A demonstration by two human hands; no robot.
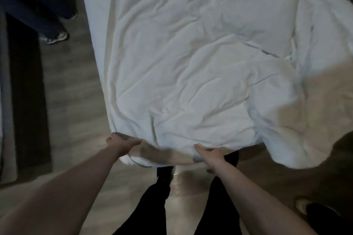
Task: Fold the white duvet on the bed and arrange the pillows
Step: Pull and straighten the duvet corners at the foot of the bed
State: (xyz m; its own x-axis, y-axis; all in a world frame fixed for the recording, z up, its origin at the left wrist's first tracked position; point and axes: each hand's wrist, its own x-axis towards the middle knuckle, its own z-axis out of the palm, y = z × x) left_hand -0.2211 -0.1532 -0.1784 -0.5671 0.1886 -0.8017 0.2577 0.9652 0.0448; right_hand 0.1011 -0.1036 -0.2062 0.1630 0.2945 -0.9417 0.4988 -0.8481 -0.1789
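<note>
The white duvet [191, 63] lies wrinkled across the bed and fills most of the view, its near edge hanging over the foot of the bed. My left hand [122, 144] grips the near edge at its left corner. About an arm's width to the right, my right hand [211, 156] pinches the same edge, thumb on top of the cloth. The right part of the duvet sags lower toward the floor. No pillows are in view.
Wooden floor [76, 112] runs along the bed's left side and under my dark-trousered legs [152, 202]. Another person's legs and shoes [54, 37] stand at the upper left. A dark rug or mat [28, 101] lies at far left. A shoe [305, 206] sits at lower right.
</note>
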